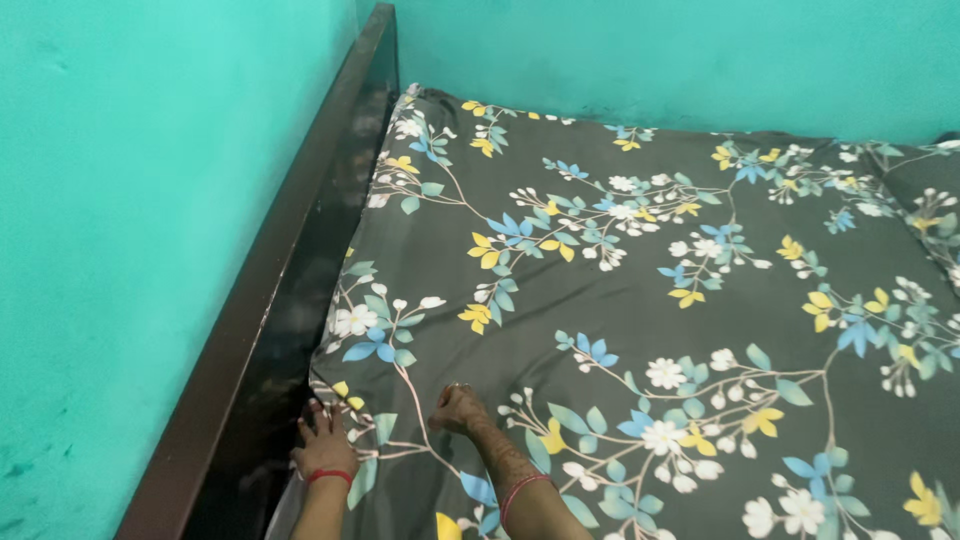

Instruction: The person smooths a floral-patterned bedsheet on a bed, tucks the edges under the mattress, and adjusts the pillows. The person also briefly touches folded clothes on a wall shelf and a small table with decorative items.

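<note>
Room: turquoise painted walls (130, 200) meet in a corner just beyond the far left end of the bed; the side wall runs close along the outside of the frame rail and shows a few dark scuffs low down.
Bed frame: dark brown glossy wooden side rail (270, 290) runs diagonally from the near left up to the corner, lying between the side wall and the sheet.
Sheet: dark grey fabric bedsheet printed with white flowers and blue, teal and yellow leaves (640, 300) covers the mattress to the right of the rail; it lies mostly smooth, with soft folds close to the rail and near the far left corner.
Sheet edge: the long left edge sits just beside the rail, dipping into the narrow gap between mattress and rail.
Left hand: left hand (325, 440), a red bangle at the wrist, rests on the sheet's edge right next to the rail, fingers spread and pointing towards the gap; whether the fingertips pinch the cloth or only press it I cannot tell.
Right hand: right hand (460, 408), a ring on one finger and red bangles on the forearm, lies a little further from the rail than the left, fingers curled under in a loose fist, knuckles pressing down on the sheet.
</note>
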